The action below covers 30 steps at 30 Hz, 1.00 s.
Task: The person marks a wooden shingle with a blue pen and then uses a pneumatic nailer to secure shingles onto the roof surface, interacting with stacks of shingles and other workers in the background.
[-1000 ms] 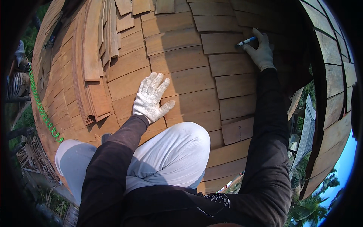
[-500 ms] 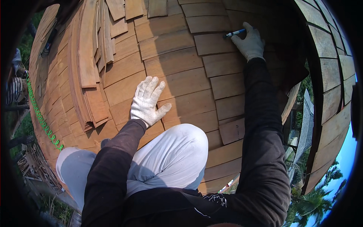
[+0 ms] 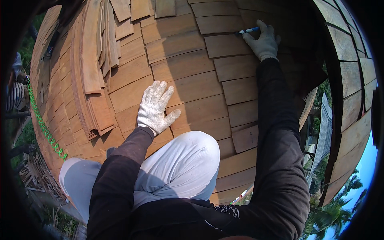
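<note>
Dial: middle of the view as hub, 12 at the top edge.
Right hand [image 3: 264, 46]: gloved, between 1 and 2 o'clock, in shade; grasping a slim blue-and-white pen [image 3: 250, 30] between thumb and fingers.
Pen position: 1 o'clock, lying low over the wooden shingles [image 3: 194, 86], its tip toward 9; could not tell whether the tip touched wood.
Left hand [image 3: 154, 112]: gloved, between 9 and 10 o'clock, sunlit; grip released, palm down over the shingles, fingers stretched toward 12, thumb spread toward 3.
Shingle courses: overlapping rows across the middle, sunlit toward 9, shaded toward 1 and 2.
Stacked boards [image 3: 86, 76]: long thin pieces at 10 o'clock, beyond the left hand.
Dark tool [image 3: 51, 44]: farther out at 10 o'clock, near the rim; kind too small to tell.
Green coiled hose [image 3: 42, 124]: 9 o'clock, along the roof's edge.
Knee [image 3: 184, 164]: pale trousers, bent, 6 o'clock, near the left hand.
Outer edge: grey mesh [image 3: 323, 136] at 3 o'clock, palm fronds [image 3: 330, 218] at 4.
</note>
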### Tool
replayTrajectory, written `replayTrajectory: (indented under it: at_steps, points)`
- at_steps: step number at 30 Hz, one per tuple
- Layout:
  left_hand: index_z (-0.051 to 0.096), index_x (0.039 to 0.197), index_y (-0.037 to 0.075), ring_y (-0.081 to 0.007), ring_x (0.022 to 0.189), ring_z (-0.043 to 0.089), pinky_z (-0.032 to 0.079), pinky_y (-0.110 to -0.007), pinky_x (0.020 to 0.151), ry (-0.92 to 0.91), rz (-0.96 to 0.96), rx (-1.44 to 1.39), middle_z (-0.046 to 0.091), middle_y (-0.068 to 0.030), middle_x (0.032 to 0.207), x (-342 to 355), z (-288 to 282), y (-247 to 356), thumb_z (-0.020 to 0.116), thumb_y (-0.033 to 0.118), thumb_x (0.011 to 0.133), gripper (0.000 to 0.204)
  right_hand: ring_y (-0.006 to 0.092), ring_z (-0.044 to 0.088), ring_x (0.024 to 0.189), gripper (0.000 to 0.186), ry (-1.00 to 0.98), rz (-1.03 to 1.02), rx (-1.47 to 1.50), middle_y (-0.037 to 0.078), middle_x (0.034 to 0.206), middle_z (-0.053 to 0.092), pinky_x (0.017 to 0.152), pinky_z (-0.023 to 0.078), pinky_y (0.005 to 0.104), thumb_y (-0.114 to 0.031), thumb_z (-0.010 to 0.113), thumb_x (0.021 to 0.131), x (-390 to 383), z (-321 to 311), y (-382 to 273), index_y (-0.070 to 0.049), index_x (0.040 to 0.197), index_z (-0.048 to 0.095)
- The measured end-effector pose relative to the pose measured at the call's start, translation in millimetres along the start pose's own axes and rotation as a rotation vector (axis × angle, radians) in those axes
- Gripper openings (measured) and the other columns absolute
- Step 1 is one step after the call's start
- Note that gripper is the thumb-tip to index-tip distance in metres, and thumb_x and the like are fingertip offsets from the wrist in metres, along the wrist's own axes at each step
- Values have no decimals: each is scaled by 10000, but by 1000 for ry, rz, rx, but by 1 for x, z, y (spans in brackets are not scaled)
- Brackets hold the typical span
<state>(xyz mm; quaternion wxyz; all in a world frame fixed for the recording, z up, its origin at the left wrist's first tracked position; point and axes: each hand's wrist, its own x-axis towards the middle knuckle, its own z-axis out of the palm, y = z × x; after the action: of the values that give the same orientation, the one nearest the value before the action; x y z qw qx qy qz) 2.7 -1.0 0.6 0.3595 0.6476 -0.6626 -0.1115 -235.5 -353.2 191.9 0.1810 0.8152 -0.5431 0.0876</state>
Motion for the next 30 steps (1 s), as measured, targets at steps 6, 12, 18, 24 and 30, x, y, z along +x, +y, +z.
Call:
replayTrajectory:
  at_steps: [6, 12, 18, 24, 30]
  points:
    - [534, 1476, 91, -407, 1479, 373, 265, -536, 1234, 15, 9, -3, 456, -204, 1555, -1, 1, 0, 749, 445, 857, 745, 327, 432, 1441, 827, 25, -41, -1, 155, 1503, 508, 1228, 170, 585, -518, 806, 778, 1, -4, 1, -191, 1483, 524]
    - [534, 1477, 92, -407, 1479, 373, 266, -538, 1233, 17, 7, -4, 460, -204, 1551, -2, -1, 1, 751, 444, 858, 744, 320, 371, 1489, 834, -5, -71, 57, 160, 1540, 487, 1248, 199, 479, -444, 852, 752, 9, -8, 6, -181, 1476, 532]
    - [533, 1477, 94, -407, 1482, 368, 263, -539, 1234, 13, 10, -20, 459, -205, 1551, 1, 1, 1, 757, 439, 850, 750, 311, 384, 1484, 861, 99, -130, 85, 188, 1525, 491, 1234, 150, 535, -526, 839, 721, 7, 9, 25, -206, 1464, 543]
    - [534, 1471, 100, -401, 1473, 381, 271, -542, 1230, 9, -3, 4, 471, -206, 1535, -3, -2, 0, 758, 469, 838, 766, 306, 405, 1471, 854, 49, -107, 52, 180, 1508, 509, 1234, 162, 542, -519, 823, 740, 2, 5, 14, -198, 1475, 530]
    - [536, 1470, 92, -405, 1480, 370, 261, -539, 1235, 3, 2, -1, 462, -208, 1544, -2, 0, 2, 752, 463, 846, 758, 302, 445, 1443, 840, 42, 1, -17, 172, 1512, 497, 1241, 162, 564, -535, 790, 762, 4, 8, 6, -204, 1484, 518]
